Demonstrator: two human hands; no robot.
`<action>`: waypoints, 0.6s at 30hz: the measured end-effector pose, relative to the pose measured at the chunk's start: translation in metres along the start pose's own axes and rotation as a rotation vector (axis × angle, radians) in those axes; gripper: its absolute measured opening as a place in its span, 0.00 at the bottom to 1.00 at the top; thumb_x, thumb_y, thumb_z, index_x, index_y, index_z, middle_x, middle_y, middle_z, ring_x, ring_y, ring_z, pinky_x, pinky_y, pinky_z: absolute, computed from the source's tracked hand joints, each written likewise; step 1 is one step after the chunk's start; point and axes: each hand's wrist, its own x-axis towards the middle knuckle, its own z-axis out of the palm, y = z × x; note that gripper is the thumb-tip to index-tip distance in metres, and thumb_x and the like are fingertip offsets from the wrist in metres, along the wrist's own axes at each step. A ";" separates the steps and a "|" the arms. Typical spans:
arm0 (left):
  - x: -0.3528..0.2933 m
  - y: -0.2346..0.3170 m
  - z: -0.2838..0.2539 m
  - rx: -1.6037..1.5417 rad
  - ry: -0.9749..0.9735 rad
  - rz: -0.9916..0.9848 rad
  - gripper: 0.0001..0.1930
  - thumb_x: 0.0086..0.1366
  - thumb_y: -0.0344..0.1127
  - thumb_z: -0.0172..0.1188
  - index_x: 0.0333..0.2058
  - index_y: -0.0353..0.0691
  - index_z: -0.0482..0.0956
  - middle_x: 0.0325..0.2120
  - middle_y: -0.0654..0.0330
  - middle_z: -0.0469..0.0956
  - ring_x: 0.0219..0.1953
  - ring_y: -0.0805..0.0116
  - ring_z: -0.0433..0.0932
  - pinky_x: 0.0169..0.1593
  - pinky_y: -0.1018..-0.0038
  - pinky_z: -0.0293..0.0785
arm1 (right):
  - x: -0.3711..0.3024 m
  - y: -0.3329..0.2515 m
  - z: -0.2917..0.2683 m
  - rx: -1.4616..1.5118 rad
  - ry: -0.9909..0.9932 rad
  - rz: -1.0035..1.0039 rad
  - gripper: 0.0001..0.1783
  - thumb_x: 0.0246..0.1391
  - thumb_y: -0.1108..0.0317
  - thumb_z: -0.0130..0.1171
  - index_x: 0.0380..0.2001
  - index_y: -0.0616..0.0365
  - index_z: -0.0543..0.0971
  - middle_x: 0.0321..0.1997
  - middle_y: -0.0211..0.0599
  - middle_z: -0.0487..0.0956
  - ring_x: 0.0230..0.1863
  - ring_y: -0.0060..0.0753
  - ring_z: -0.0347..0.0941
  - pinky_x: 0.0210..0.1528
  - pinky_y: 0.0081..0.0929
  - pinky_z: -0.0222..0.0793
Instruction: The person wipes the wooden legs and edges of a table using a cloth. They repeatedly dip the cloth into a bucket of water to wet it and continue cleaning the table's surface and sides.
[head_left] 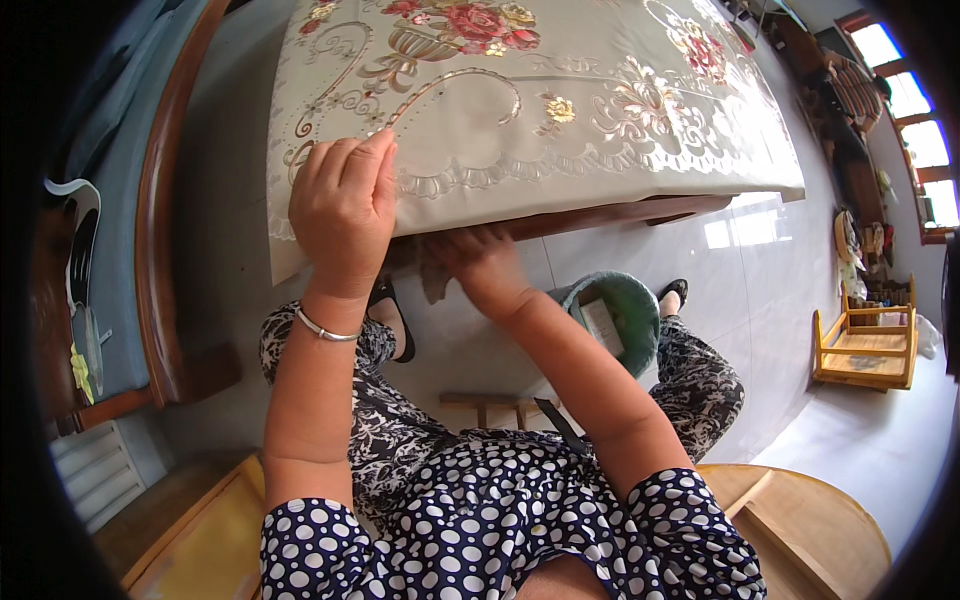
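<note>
just ahead of the seated person, the embroidered tablecloth (pixel 530 110) lies over the tabletop (pixel 620 212), its scalloped edge hanging toward the knees and running left to right across the view. the left hand (pixel 343 205) rests on top of that near edge, fingers curled down and pinching the cloth. the right hand (pixel 480 258) sits lower, tucked under the overhang against the wooden rim; whether it grips anything i cannot tell, since the cloth hides its fingers. the left hand is nearer the cloth's left corner. a green bucket (pixel 615 315) stands on the floor by the right knee.
</note>
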 end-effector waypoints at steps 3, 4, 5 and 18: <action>0.000 0.000 -0.001 0.012 -0.008 0.000 0.06 0.57 0.25 0.63 0.35 0.39 0.81 0.25 0.60 0.77 0.29 0.62 0.75 0.34 0.70 0.73 | -0.018 0.033 -0.025 -0.029 -0.071 0.096 0.18 0.45 0.64 0.57 0.43 0.44 0.80 0.45 0.30 0.75 0.47 0.38 0.72 0.43 0.40 0.68; 0.000 0.000 0.000 0.016 -0.008 -0.001 0.06 0.57 0.25 0.62 0.35 0.39 0.81 0.25 0.60 0.77 0.29 0.62 0.75 0.34 0.69 0.73 | -0.024 0.045 -0.033 -0.040 -0.060 0.133 0.17 0.45 0.64 0.56 0.43 0.43 0.80 0.45 0.30 0.76 0.47 0.40 0.73 0.43 0.40 0.68; 0.000 0.001 0.000 0.020 -0.008 -0.002 0.06 0.57 0.25 0.62 0.35 0.39 0.81 0.25 0.59 0.77 0.29 0.62 0.75 0.34 0.69 0.73 | -0.032 0.057 -0.041 -0.075 -0.080 0.172 0.18 0.45 0.64 0.57 0.43 0.43 0.80 0.45 0.30 0.76 0.46 0.41 0.73 0.43 0.40 0.68; 0.002 0.003 0.003 0.033 -0.021 0.031 0.07 0.59 0.24 0.61 0.37 0.37 0.81 0.27 0.56 0.77 0.29 0.59 0.75 0.35 0.68 0.73 | -0.109 0.228 -0.123 -0.294 -0.001 0.554 0.17 0.39 0.61 0.65 0.38 0.39 0.81 0.43 0.30 0.79 0.44 0.41 0.75 0.45 0.38 0.68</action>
